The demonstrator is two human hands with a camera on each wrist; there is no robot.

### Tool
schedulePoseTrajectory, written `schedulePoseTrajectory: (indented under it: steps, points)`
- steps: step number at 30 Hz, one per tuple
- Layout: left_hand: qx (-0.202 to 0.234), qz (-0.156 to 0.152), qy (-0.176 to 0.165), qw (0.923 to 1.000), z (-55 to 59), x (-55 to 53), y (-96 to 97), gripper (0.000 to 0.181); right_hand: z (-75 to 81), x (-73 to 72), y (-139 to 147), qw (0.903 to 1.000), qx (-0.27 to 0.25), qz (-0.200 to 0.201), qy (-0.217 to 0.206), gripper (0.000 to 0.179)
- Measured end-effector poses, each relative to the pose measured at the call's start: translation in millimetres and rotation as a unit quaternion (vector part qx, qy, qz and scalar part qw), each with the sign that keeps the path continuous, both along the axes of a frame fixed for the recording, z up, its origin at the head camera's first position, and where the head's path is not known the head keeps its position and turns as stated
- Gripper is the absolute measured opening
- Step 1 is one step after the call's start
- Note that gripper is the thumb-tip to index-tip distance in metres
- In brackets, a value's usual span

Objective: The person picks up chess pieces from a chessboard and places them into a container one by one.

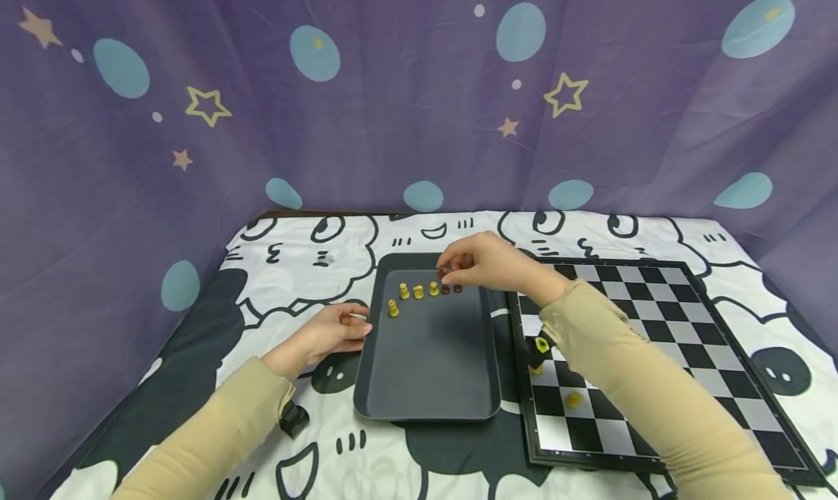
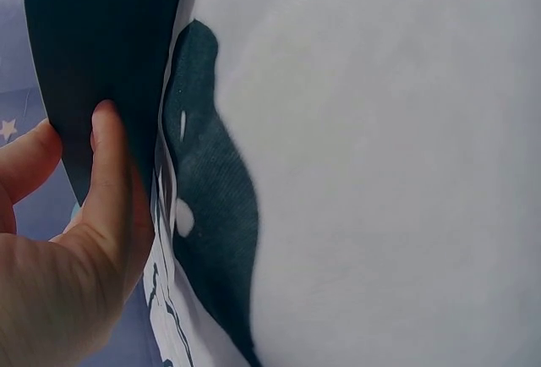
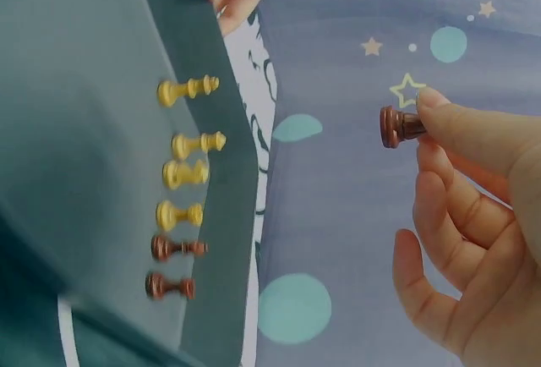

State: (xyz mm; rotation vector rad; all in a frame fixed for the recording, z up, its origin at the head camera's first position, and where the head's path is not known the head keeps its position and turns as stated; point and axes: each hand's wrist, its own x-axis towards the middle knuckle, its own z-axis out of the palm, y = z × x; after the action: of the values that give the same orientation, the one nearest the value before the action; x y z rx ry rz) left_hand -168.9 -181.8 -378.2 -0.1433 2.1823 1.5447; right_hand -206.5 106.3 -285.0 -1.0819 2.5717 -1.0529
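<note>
Plainly, the right hand (image 1: 494, 263) pinches a dark brown chess piece (image 3: 390, 127) between thumb and fingertips, the other fingers loosely bent and spread apart; the piece is held above the far end of the tray, its flared round base showing while its top is hidden in the grip. The left hand (image 1: 332, 331) holds the left side of the tray (image 1: 425, 372), thumb at the rim and fingers against the outer wall. This tray is a smooth, matte dark grey rectangle with rounded corners and raised, sloping sides. Near its far end four glossy yellow pieces (image 3: 175, 94) stand upright, turned with ringed necks and wide round feet, and beside them two brown pieces (image 3: 169, 249) of a darker sheen, also upright. To the right lies a chessboard (image 1: 684, 332), a flat, slightly shiny panel of black and silvery squares in a black frame; a small yellow piece (image 1: 574, 399) sits on its near left part. Beneath everything spreads a soft white tablecloth (image 1: 314, 249) printed with black cartoon faces, and behind hangs a creased purple curtain (image 1: 419, 121) patterned with stars and pale blue ovals.
</note>
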Motion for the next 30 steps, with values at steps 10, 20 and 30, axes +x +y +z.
schedulePoseTrajectory:
  steps: [10, 20, 30]
  points:
    - [0.003, 0.005, -0.001, 1.0000, 0.1, -0.1, 0.8, 0.046, -30.5, -14.7, -33, 0.9975, -0.026, -0.039, -0.052, 0.017]
    - [0.009, -0.002, 0.001, 1.0000, 0.0, -0.4, -0.1, 0.046, -65.3, -21.5, -49, 0.9946, 0.001, -0.091, -0.049, 0.019]
    - [0.018, -0.002, -0.004, 0.9998, -2.1, -1.4, -0.1, 0.046, -82.5, -18.6, -64, 0.9899, 0.027, -0.129, -0.052, 0.021]
